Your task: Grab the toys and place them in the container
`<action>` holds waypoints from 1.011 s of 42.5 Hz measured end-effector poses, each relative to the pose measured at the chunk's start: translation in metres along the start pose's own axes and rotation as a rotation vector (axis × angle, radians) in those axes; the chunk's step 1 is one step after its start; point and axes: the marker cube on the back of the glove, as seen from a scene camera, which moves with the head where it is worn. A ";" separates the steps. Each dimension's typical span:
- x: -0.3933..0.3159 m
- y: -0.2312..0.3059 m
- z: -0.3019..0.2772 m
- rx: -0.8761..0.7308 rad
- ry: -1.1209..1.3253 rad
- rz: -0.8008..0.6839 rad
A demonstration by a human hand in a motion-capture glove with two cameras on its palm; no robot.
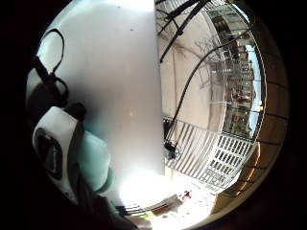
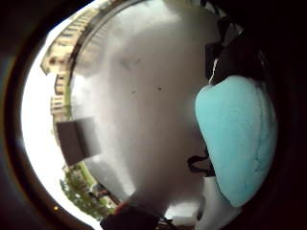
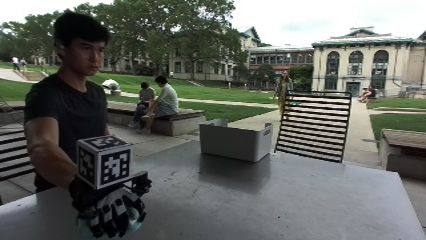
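Observation:
A person stands at the left of a grey table (image 3: 266,200). Near the table's front left corner the gloved right hand (image 3: 110,210) curls its fingers round a light blue soft toy (image 3: 133,222), only a bit of which shows under the glove. In the thumb side palm view the blue toy (image 2: 237,143) fills the space beside the palm, just above the table surface (image 2: 144,96). The little finger side palm view shows the toy (image 1: 93,160) next to the white plastic of the hand. A grey open container (image 3: 235,139) stands at the table's far edge, well away from the hand.
A black slatted chair (image 3: 313,125) stands behind the table next to the container. A stretch of bare tabletop lies between the hand and the container. Benches, lawn and buildings are in the background.

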 end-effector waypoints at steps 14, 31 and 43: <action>-0.059 0.028 -0.124 0.151 0.004 -0.029; -0.228 0.072 -0.292 0.479 -0.012 -0.027; -0.423 0.124 -0.329 0.477 -0.024 -0.146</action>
